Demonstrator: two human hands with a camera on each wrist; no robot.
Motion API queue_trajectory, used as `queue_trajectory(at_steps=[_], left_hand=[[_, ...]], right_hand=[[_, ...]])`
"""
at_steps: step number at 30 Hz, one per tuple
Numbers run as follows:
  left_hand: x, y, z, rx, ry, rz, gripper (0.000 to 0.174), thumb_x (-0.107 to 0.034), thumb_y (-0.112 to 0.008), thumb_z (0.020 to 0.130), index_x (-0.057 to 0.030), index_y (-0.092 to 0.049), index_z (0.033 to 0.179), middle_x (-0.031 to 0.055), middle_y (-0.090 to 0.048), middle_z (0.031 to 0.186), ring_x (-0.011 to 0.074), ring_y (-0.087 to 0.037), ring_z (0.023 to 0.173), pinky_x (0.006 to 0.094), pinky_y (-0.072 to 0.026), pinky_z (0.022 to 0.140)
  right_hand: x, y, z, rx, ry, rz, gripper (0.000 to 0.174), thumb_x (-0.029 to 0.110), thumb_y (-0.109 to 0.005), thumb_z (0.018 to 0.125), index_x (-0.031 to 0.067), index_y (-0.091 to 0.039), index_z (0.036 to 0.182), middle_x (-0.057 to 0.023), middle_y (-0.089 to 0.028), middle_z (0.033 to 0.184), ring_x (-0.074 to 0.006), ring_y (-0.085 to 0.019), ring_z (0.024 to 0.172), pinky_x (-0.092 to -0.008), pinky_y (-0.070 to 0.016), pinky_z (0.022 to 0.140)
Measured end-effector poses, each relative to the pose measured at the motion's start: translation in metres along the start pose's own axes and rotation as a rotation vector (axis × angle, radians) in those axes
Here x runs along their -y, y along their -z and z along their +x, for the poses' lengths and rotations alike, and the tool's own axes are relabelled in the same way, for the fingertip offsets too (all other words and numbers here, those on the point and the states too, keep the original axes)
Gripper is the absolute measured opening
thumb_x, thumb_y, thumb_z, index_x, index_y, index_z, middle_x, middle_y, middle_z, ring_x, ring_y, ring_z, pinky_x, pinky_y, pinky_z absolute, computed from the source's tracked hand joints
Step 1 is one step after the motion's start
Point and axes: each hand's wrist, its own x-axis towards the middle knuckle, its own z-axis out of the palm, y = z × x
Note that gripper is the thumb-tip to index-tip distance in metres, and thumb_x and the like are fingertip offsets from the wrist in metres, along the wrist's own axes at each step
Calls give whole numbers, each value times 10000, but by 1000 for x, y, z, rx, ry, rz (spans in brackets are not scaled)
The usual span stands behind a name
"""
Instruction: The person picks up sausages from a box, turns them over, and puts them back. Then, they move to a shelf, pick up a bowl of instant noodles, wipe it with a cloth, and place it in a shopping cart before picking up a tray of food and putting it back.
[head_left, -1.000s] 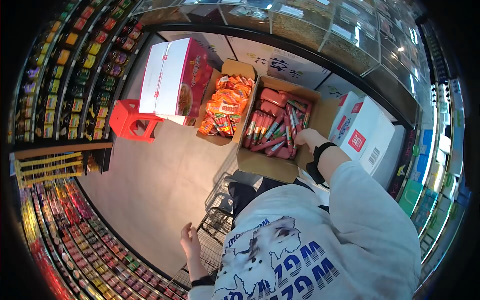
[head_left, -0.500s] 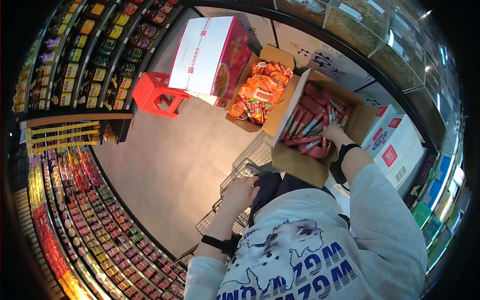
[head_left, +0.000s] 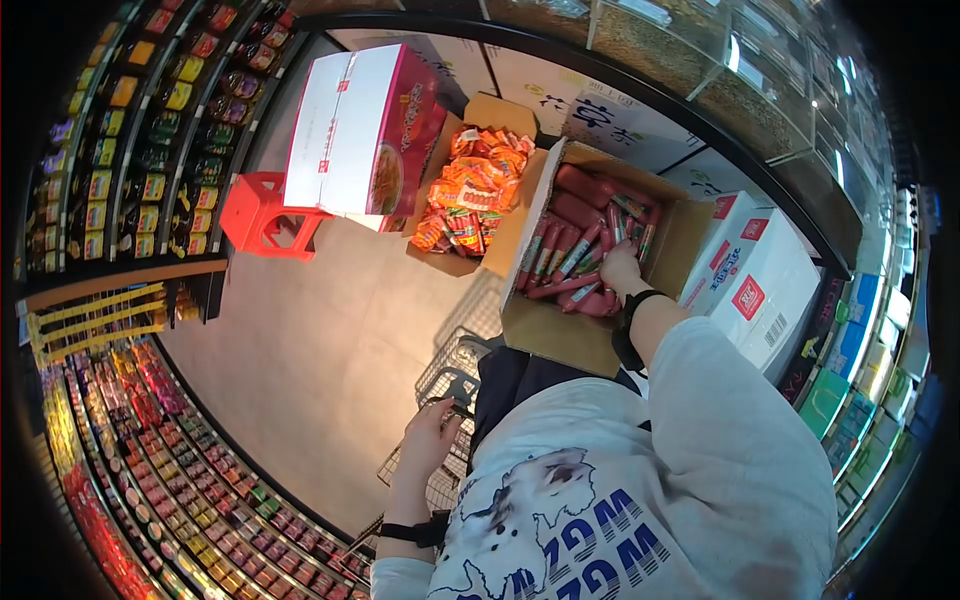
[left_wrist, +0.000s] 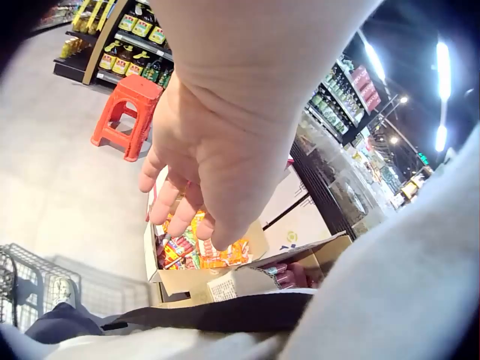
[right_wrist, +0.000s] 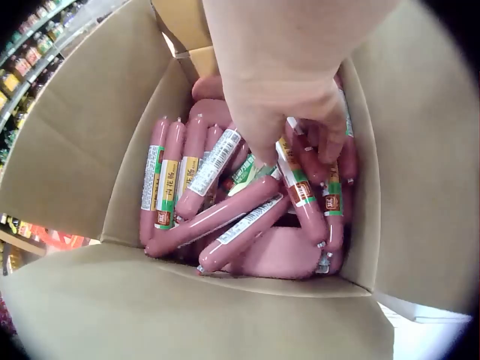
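Note:
My right hand (head_left: pixel 622 268) reaches down into an open cardboard box (head_left: pixel 560 335) full of pink packaged ham sausages (head_left: pixel 568 240). In the right wrist view, its thumb and curled fingers lie on either side of a ham sausage (right_wrist: pixel 301 195) with a white, green and yellow label. More sausages lie crisscross around it, some upright along the left wall. My left hand (head_left: pixel 428 440) hangs empty with relaxed fingers above a wire shopping cart (head_left: pixel 440 485). In the left wrist view, its loosely bent fingers overlap a box of orange snack packets (left_wrist: pixel 217 251).
Left of the sausages stands a box of orange packets (head_left: pixel 475 185), then a large white and pink carton (head_left: pixel 335 130) and a red plastic stool (head_left: pixel 262 215). White cartons (head_left: pixel 755 275) flank the right side. Shelves of bottles (head_left: pixel 150 185) and small packs (head_left: pixel 200 470) curve along the left.
The left hand rose towards the body, then lowered slightly over the cart. My right hand stays in the sausage box, shifting farther in among the sausages. The head view swung right and partly back.

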Motion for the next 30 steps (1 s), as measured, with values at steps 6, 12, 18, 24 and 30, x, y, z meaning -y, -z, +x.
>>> queue_trajectory(at_steps=[6,12,18,24,30], left_hand=[[-5,3,33,89,-6,-91,340,-208,-584,837,-27,-561,1123,186,-618,1005,312,-601,926,377,-481,790],[15,25,76,204,-14,-22,355,-219,-589,832,-23,-564,1127,184,-615,1051,298,-598,969,357,-481,817],[85,49,166,309,14,-35,341,-279,-574,836,-48,-591,1086,141,-652,915,240,-628,834,337,-489,770],[190,28,309,296,27,-169,314,-270,-568,841,-29,-604,1039,97,-647,870,182,-611,789,297,-483,726],[248,-55,433,220,66,-385,269,-206,-556,851,-2,-594,1022,55,-630,845,112,-574,714,245,-469,615]], right_hand=[[-8,4,-9,-193,106,-176,678,281,-626,797,-37,-281,1287,-177,-398,1153,-351,-476,1067,-432,-476,845],[-11,-13,6,-141,-26,19,724,257,-662,768,-15,-256,1302,-196,-394,1237,-364,-470,1103,-456,-452,874],[-10,-20,5,-66,-64,-43,550,261,-662,766,-21,-361,1129,-238,-438,1132,-390,-529,1014,-450,-478,834],[-13,-25,2,15,-157,-72,576,268,-667,757,-24,-331,1123,-276,-429,1152,-428,-521,1029,-453,-459,870],[-31,-58,27,79,-296,-104,771,344,-591,797,-107,-148,1238,-363,-331,1216,-484,-439,1104,-483,-404,925]])
